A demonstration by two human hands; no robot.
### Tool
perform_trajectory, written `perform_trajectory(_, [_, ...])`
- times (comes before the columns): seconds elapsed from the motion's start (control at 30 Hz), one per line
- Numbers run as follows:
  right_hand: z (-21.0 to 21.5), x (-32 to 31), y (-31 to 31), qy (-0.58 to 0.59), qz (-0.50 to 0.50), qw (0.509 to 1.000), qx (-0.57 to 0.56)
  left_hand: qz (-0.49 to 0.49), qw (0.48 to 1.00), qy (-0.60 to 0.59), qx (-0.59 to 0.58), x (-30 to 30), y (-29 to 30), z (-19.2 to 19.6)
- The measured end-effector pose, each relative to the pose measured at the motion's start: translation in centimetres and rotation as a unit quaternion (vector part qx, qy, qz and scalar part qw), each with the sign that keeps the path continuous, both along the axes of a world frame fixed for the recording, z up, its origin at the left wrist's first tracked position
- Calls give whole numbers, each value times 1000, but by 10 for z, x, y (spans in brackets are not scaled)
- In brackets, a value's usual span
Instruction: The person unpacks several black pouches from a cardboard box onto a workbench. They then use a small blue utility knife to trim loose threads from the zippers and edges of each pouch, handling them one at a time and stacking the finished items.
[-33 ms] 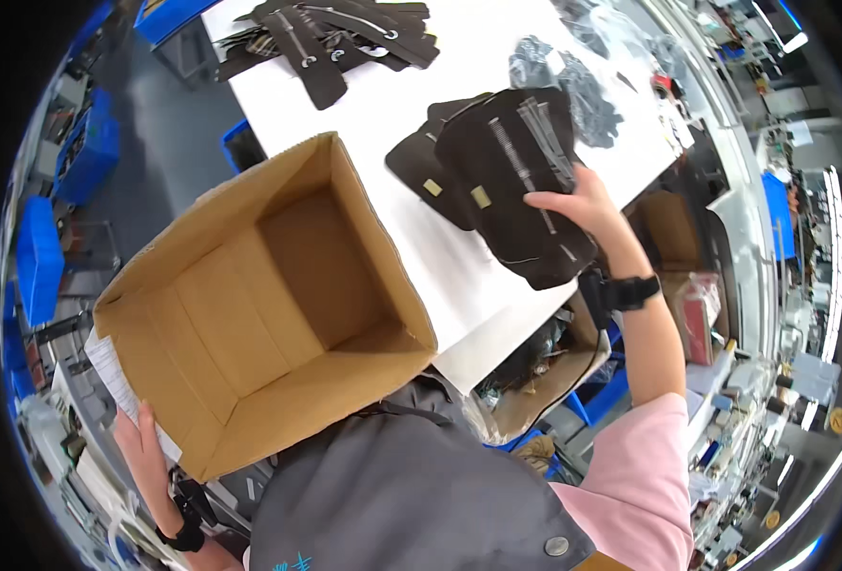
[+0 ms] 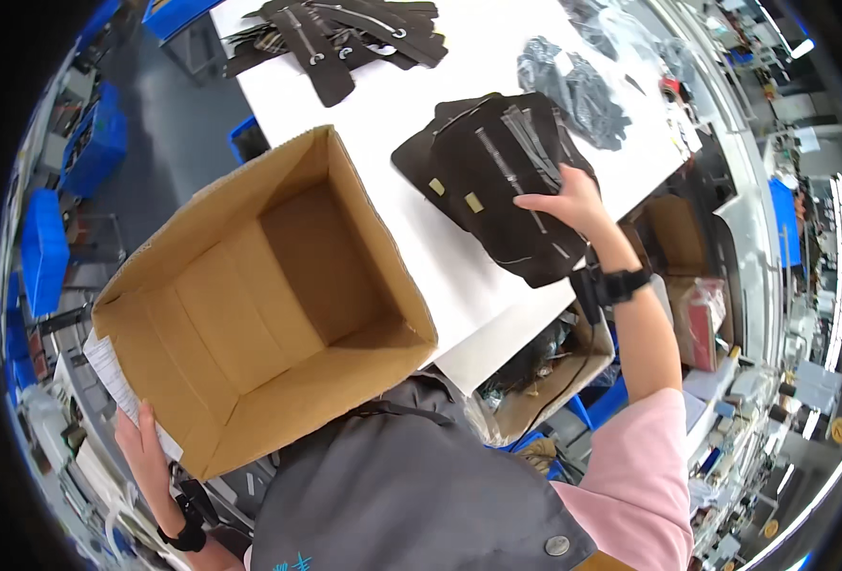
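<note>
Hands — left (image 2: 143, 452) against cardboard box (image 2: 373, 238), right (image 2: 579, 203) on dark panels (image 2: 526, 240).

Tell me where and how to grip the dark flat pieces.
Likely best by the right edge, coming from the right, thumb on top, fingers under: the dark flat pieces are broad and thin, and the cardboard box sits close on their left.

Factory-type workshop. Evidence: long white flat work surface (image 2: 373, 119) with a pile of flat dark fabric-like pieces (image 2: 383, 33), blue plastic bins (image 2: 44, 249) along a smooth grey floor (image 2: 178, 133), large open brown cardboard box (image 2: 235, 333), plain grey apron (image 2: 411, 495) on wearer, long white strip lights (image 2: 838, 257). Cluttered benches at right, too small to identify.
</note>
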State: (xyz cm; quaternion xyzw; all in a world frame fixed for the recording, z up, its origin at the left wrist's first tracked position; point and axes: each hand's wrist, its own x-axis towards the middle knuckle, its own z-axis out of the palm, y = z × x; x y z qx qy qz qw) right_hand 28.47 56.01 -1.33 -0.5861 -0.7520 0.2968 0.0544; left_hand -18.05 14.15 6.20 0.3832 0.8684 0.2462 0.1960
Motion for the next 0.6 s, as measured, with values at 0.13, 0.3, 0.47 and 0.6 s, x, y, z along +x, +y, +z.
perform_trajectory(0.13, [-55, -35, 5, -139, 6, 989, 58, 51, 995, 84, 23, 28, -23, 2])
perform_trajectory(0.3, [-52, -33, -16, -61, 36, 961, 269, 36, 994, 98, 34, 51, -18, 4])
perform_trajectory(0.47, [-10, -30, -81, 313, -37, 948, 39, -3, 997, 47, 57, 57, 19, 11])
perform_trajectory(0.6, [29, -21, -167, 421, -15, 897, -133, -82, 993, -25, 76, 40, 55, 7])
